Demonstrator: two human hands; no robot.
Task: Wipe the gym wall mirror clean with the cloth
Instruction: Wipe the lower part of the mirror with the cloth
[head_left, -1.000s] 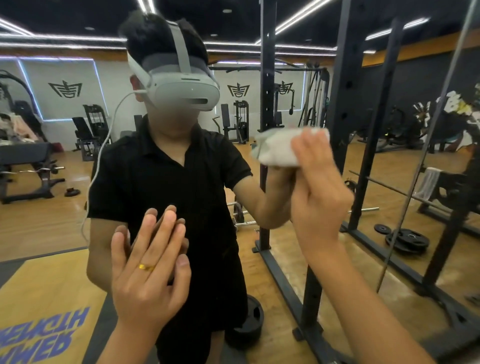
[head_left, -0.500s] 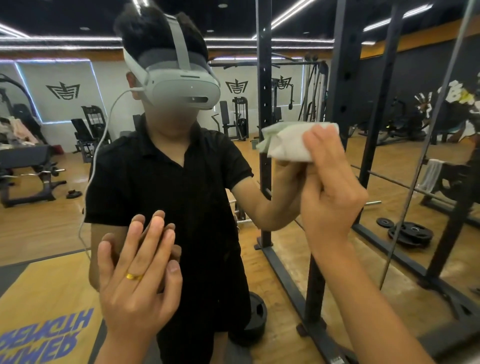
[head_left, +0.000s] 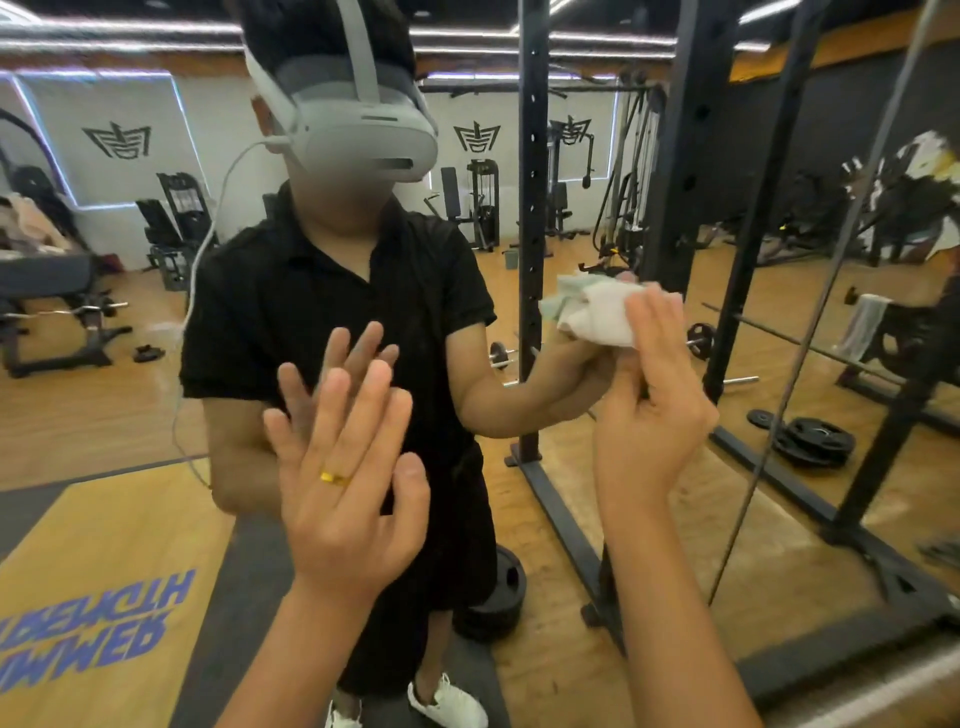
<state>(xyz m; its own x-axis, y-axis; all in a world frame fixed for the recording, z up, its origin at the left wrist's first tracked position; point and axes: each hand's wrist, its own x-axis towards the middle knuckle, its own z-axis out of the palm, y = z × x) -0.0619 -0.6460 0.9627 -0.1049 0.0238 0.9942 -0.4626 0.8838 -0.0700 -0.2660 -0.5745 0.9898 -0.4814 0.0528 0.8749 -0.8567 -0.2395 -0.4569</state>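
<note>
my left hand (head_left: 348, 483) is flat with fingers fully spread, holding nothing, palm toward the large gym wall mirror (head_left: 78, 374). it wears a thin gold ring (head_left: 335, 477) and sits at 7 o'clock in my view. my right hand (head_left: 649, 410), at 3 o'clock, holds the crumpled white and pale-green cloth (head_left: 592, 317) to the glass, upper fingers laid over it, lower ones curled beneath. the cloth sits at 11 o'clock of that hand. a black steel rack upright (head_left: 532, 208) shows in the reflection.

Both forearms are raised, left hand (head_left: 348, 483) flat with fingers spread, right hand (head_left: 649, 410) gripping the cloth (head_left: 597, 317).
</note>
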